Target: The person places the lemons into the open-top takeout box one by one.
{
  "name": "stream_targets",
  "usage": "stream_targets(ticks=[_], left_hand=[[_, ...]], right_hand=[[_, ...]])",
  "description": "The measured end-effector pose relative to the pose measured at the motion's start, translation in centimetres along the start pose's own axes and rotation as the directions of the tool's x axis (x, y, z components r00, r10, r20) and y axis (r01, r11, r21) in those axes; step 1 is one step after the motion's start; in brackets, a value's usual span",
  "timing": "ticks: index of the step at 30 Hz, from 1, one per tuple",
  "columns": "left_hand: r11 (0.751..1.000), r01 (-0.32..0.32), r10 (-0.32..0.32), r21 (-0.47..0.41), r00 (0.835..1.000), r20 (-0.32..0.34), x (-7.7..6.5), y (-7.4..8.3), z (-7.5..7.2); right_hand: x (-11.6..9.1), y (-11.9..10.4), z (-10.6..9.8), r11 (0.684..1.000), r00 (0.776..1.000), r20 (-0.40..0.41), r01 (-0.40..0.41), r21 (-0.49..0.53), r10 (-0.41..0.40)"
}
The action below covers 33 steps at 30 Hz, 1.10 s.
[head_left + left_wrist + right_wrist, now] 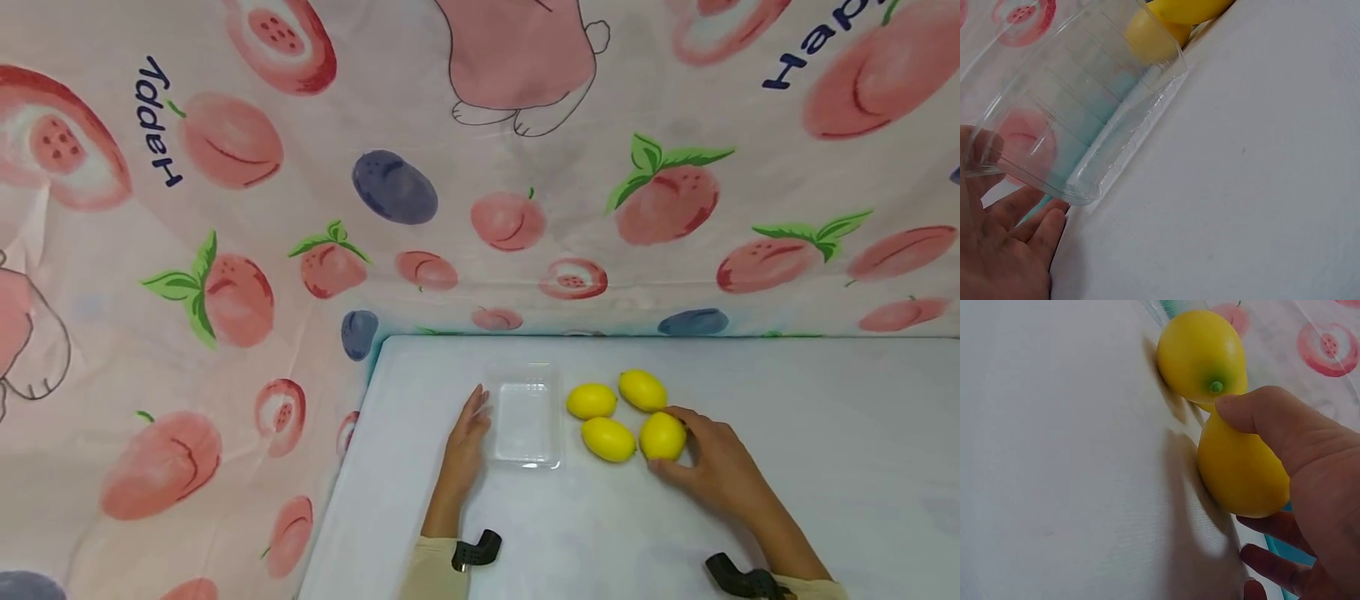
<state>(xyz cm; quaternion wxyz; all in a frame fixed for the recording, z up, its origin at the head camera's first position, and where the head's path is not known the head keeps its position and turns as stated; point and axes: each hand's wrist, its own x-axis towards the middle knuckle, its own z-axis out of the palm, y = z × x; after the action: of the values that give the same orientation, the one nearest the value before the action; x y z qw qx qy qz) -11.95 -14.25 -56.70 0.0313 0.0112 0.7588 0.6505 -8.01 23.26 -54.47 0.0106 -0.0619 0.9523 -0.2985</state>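
A clear plastic box (525, 425) stands upright on the white table with nothing in it. My left hand (467, 442) is at its left wall, the fingers extended along the outside; in the left wrist view the fingertips (1055, 220) lie right by the box's near corner. Just right of the box, several yellow lemons sit in a close group. My right hand (720, 467) grips the nearest right lemon (663, 437) between thumb and fingers. In the right wrist view this held lemon (1241, 465) is low over the table, beside another lemon (1200, 356) with a green stem end.
Behind the table hangs a fruit-printed cloth (502, 167), which also covers the left side. The white tabletop (585, 533) runs on in front of the lemons and to the right. A dark wrist mount (477, 550) is on the left sleeve.
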Motion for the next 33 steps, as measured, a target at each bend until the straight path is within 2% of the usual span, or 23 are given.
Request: stream_targets(ticks=[8, 13, 18, 25, 33], left_hand=[[0.999, 0.020, -0.020, 0.038, 1.000, -0.004, 0.0, 0.2, 0.3], [0.996, 0.062, -0.063, 0.061, 0.998, 0.012, -0.9, -0.2, -0.1], [0.998, 0.037, -0.038, 0.050, 0.999, 0.013, -0.4, -0.3, -0.3], [0.997, 0.069, -0.069, 0.028, 0.997, 0.028, -0.6, -0.8, -0.4], [0.999, -0.003, 0.002, 0.033, 0.999, 0.032, -0.1, -0.5, -0.3]], right_hand=[[-0.2, 0.1, 0.0, 0.999, 0.999, 0.029, -0.042, 0.014, 0.041], [-1.4, -0.1, 0.3, 0.998, 0.997, 0.040, -0.060, -0.002, 0.060], [-1.8, 0.0, 0.0, 0.998, 0.998, 0.008, -0.069, 0.011, 0.069], [-2.2, 0.1, 0.0, 0.996, 0.997, 0.013, -0.079, 0.048, 0.078], [-1.6, -1.1, -0.5, 0.994, 0.995, -0.102, 0.007, 0.112, 0.005]])
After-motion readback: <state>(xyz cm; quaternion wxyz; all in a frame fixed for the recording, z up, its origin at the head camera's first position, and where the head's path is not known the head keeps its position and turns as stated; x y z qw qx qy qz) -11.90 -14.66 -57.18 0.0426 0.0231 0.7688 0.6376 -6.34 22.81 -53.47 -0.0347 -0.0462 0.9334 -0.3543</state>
